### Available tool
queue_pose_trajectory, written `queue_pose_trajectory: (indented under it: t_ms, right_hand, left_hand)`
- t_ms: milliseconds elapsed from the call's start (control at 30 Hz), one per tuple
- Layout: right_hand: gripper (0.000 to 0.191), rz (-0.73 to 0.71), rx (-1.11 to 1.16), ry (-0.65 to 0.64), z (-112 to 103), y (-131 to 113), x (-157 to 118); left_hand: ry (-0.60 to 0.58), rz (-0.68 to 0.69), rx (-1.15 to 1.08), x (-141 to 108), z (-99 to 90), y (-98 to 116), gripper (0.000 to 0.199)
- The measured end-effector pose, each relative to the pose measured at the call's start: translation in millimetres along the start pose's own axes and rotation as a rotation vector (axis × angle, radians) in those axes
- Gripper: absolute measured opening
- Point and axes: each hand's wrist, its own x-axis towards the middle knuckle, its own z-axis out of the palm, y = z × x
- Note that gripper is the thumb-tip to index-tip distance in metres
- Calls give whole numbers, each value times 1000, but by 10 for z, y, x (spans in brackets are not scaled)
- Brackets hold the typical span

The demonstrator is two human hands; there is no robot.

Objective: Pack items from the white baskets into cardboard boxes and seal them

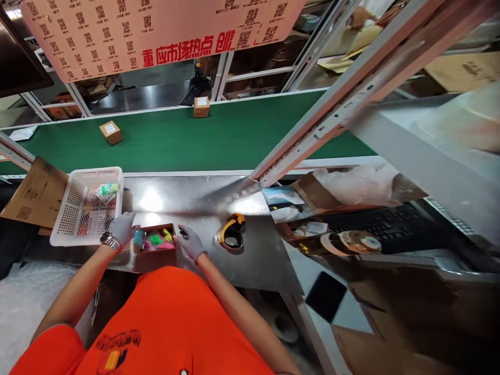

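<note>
A small open cardboard box (158,256) sits on the metal table (203,208) in front of my body, holding pink, green and yellow items. My left hand (122,229), in a pale glove with a watch at the wrist, grips a small blue packet (138,239) at the box's left end. At the right wall of the box, my gloved right hand (190,242) has its fingers closed on the edge. A white basket (62,229) with several packaged items stands just left of my left hand. The yellow and black tape dispenser (233,233) lies right of my right hand.
Beyond the table runs a green conveyor (156,143) carrying two small boxes (201,107). A metal post (312,125) rises on the right, near a keyboard (375,226) and a black tablet (326,296). A printed board (156,31) hangs above.
</note>
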Motion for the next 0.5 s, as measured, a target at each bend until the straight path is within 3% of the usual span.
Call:
queue_pose_trajectory:
  t_ms: [67, 133, 233, 333, 500]
  right_hand:
    - [55, -120, -323, -52, -35, -237, -98]
    - [53, -190, -651, -187, -36, -519, -178]
    - [51, -159, -1003, -401, 68, -887, -200]
    - [41, -124, -1103, -527, 280, -1055, -91]
    - [27, -101, -1102, -673, 661, -972, 234]
  left_hand:
    - [-99, -97, 47, -54, 66, -134, 43]
    - [-199, -87, 60, -85, 188, -160, 41]
    - [-241, -62, 40, -81, 371, -50, 33]
    - [-211, -101, 12, -23, 478, 88, 29]
    - [-143, -95, -64, 143, 557, 227, 35]
